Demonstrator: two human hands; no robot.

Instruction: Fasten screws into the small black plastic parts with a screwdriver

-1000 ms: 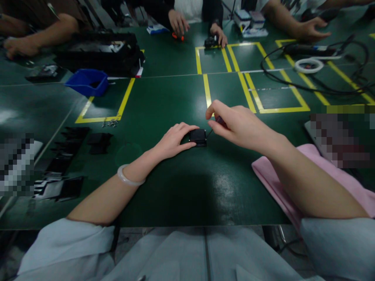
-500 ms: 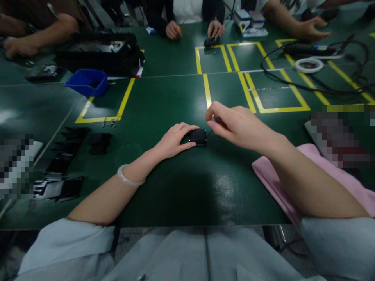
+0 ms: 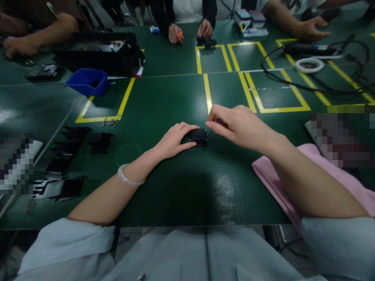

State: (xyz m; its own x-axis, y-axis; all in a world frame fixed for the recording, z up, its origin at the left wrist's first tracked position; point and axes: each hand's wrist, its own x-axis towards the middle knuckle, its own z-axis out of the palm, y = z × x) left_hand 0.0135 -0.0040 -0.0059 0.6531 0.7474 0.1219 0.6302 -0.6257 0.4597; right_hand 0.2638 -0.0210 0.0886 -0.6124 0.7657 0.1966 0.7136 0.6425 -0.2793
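Note:
A small black square part (image 3: 198, 137) lies on the green table (image 3: 164, 105) in front of me. My left hand (image 3: 173, 139) rests on the table with its fingers and thumb pinched on the part's left side. My right hand (image 3: 238, 125) is closed round a thin screwdriver (image 3: 217, 123) with a dark handle. The tool's tip points down at the part's right edge. My right forearm lies on a pink cloth (image 3: 278, 183). A pale bangle (image 3: 126, 178) sits on my left wrist.
Several black parts (image 3: 73, 148) lie at the left, with tiny screws (image 3: 109, 123) beside a yellow tape line. A blue bin (image 3: 85, 82) and a black tray (image 3: 101, 48) stand behind. Other people's hands (image 3: 189, 31) work across the table. Cables and a white ring (image 3: 309, 65) lie at the right.
My right hand's fingers have dropped slightly toward the black part. The hands of the person across the table have drawn back.

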